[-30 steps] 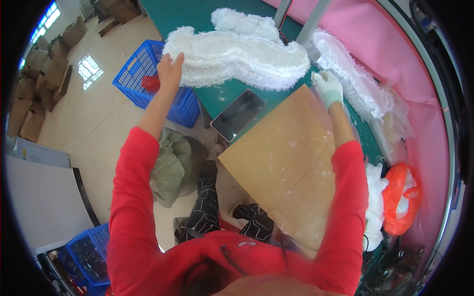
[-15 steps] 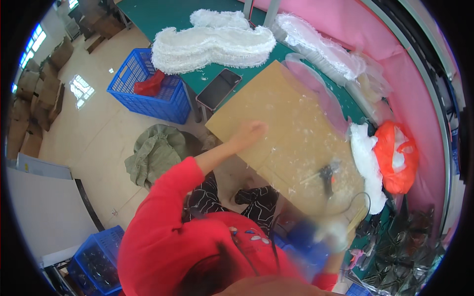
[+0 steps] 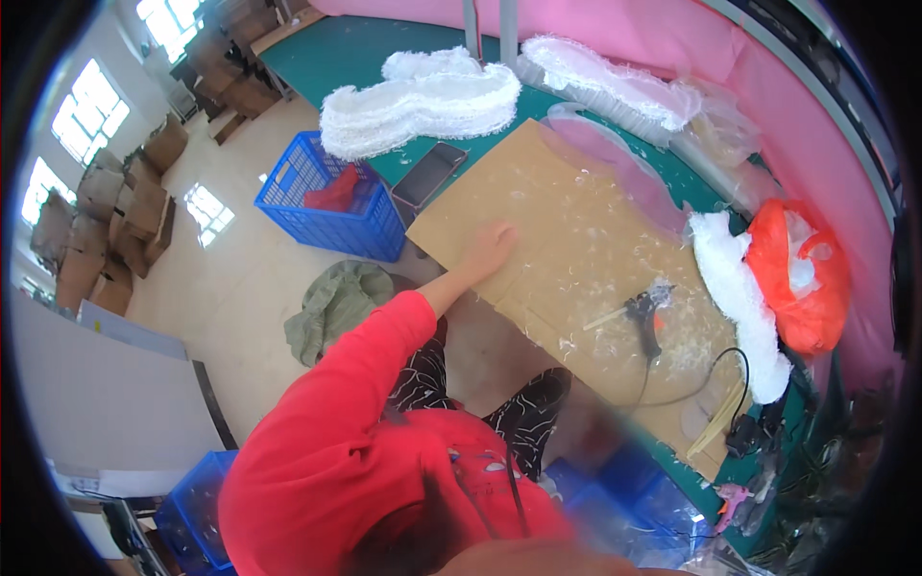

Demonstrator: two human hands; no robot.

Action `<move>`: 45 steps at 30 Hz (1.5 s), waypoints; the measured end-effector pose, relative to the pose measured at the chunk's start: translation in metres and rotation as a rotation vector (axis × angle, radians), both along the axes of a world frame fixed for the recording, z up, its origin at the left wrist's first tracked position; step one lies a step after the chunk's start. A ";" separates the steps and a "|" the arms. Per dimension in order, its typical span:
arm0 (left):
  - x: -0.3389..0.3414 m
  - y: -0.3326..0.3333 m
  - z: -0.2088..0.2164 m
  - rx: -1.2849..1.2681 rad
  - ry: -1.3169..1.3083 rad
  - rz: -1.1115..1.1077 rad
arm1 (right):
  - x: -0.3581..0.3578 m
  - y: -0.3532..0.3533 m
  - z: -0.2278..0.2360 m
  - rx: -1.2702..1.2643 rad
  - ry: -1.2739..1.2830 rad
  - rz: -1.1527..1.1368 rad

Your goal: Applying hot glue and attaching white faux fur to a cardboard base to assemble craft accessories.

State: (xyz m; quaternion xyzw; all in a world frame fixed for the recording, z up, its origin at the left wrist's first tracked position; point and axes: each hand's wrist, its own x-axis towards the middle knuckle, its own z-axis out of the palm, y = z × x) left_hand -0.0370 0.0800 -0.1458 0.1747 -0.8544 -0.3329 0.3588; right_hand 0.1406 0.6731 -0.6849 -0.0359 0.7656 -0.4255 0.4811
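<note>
My left hand (image 3: 492, 252) rests on the near left part of a brown board (image 3: 567, 259), fingers loosely extended and nothing visible in them. Out of view is my right hand. Toward the board's right side lies a black glue gun (image 3: 645, 322) with a pale glue stick at its back and a cord running off to the right. White fibre scraps are scattered around it. Several pale sticks (image 3: 720, 420) lie at the board's near right corner. A translucent pinkish curved sheet (image 3: 619, 168) lies along the far edge.
White fluffy pieces (image 3: 418, 110) are stacked on the green table (image 3: 336, 53), near a phone (image 3: 429, 175). More fluffy white material (image 3: 738, 307) sits beside a red plastic bag (image 3: 797, 278). A blue crate (image 3: 331, 216) stands left. A pink glue gun (image 3: 732, 504) lies front right.
My right hand, blurred at the front right with something whitish, has left the view. My left hand stays on the board. The whole view has shifted slightly.
</note>
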 end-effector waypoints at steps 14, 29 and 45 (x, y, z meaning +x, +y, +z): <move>-0.002 -0.001 0.016 -0.333 -0.238 -0.203 | -0.030 -0.123 0.064 0.237 -0.070 0.465; -0.009 -0.006 0.041 -0.203 -0.484 -0.345 | 0.001 -0.199 0.100 0.151 -0.174 0.372; -0.012 -0.001 0.045 -0.238 -0.570 -0.343 | -0.035 -0.250 0.105 0.086 -0.048 0.330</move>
